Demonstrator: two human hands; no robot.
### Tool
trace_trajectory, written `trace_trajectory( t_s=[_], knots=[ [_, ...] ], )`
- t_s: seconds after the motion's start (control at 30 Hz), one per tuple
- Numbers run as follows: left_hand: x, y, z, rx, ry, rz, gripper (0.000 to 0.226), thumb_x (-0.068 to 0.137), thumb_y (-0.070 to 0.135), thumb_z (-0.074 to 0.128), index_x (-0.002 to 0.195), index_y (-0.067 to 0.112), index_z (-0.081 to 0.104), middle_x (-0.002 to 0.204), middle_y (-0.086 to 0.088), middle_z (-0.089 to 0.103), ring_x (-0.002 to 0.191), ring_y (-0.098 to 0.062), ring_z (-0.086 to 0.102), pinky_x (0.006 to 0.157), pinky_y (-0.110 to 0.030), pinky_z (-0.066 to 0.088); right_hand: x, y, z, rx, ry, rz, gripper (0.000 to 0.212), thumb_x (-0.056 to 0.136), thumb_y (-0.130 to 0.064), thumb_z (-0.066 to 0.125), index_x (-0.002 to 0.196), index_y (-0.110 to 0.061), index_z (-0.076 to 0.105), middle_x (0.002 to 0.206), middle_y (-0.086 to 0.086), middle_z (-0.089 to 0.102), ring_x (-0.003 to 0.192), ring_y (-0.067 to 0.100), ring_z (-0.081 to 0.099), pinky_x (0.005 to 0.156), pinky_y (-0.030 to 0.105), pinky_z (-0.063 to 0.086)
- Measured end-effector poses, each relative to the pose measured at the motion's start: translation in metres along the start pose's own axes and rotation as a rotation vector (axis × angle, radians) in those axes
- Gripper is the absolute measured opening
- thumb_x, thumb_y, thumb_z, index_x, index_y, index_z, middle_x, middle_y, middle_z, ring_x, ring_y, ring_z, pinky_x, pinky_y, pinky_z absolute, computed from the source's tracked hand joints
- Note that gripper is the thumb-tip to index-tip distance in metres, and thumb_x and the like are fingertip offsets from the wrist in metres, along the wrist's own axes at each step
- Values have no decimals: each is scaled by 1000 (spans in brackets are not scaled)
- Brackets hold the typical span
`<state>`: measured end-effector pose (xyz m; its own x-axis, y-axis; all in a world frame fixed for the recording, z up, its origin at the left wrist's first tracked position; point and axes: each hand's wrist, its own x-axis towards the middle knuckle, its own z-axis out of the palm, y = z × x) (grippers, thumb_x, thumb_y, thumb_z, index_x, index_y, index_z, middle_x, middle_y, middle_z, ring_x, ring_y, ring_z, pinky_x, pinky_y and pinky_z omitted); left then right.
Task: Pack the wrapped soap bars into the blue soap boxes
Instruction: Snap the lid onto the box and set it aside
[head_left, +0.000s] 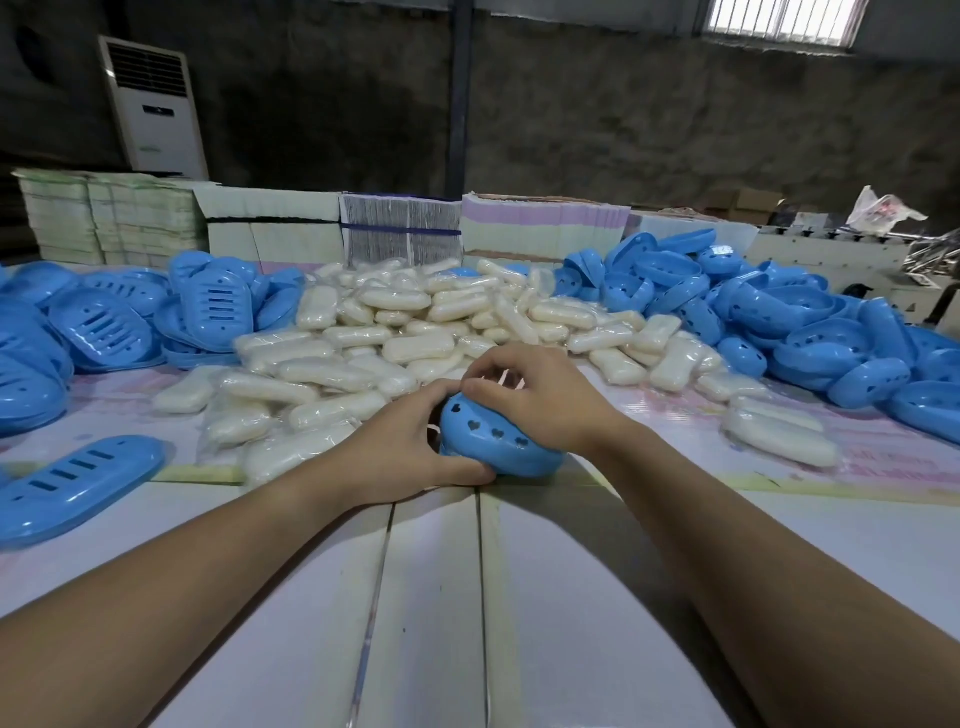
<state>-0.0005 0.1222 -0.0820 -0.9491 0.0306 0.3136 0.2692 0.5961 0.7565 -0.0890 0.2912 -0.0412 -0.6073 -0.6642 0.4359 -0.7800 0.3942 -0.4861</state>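
Now both hands are on one blue soap box (498, 447) at the table's (571, 597) middle: left hand (410, 447) curled round its near end, right hand (535, 400) gripping over the top. Behind, wrapped soap bars (405, 343) heap up uncounted, dozens; one loose blue lid (72, 483) lies left.

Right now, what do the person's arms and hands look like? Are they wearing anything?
Both arms are bare right up to the picture's edge: no sleeves show. The left hand and right hand wear no gloves, and no rings, watch or bracelet show. The fingers are slim with short nails.
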Motion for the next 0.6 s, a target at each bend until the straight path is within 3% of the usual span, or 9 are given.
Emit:
trace_trajectory(
  t_s=[0.13,0.2,0.27,0.33,0.4,0.6],
  knots=[
    [0,1,0,22,-20,-29,69,60,43,89,122,34,59,109,15,69,99,0,66,83,-21,55,0,-4,-3,-60,30,-43,17,89,-43,64,87,-29,74,79,-19,65,80,-4,58,64,10,39],
    [1,3,-1,73,-18,-54,70,52,56,84,115,35,61,103,15,69,92,0,66,79,-24,56,-1,-3,-16,-47,-104,-9,18,85,-47,68,93,-32,74,86,-22,67,85,-9,58,62,6,40],
    [1,4,-1,109,-7,-73,70,47,64,81,109,37,61,99,15,68,88,0,65,77,-25,57,-5,-1,-29,-32,-324,39,32,79,-51,72,109,-40,69,105,-23,65,94,-6,58,67,9,41],
    [1,3,-1,108,-4,-82,72,46,64,81,109,37,61,102,14,68,90,-2,66,81,-31,59,-9,2,-36,-40,-435,66,50,74,-52,72,122,-44,61,120,-20,59,102,0,57,76,14,41],
    [1,2,-2,105,-13,-84,76,46,62,81,115,35,60,107,13,68,96,-7,67,86,-37,59,-9,3,-38,-29,-457,62,57,71,-49,73,126,-44,59,124,-21,57,105,0,55,77,16,42],
    [0,5,-3,117,-33,-70,81,48,64,79,121,35,59,111,14,67,99,-6,65,88,-36,58,-8,9,-41,-28,-503,69,60,75,-33,81,127,-50,56,116,-30,51,98,-15,49,70,10,41]
  ],
)
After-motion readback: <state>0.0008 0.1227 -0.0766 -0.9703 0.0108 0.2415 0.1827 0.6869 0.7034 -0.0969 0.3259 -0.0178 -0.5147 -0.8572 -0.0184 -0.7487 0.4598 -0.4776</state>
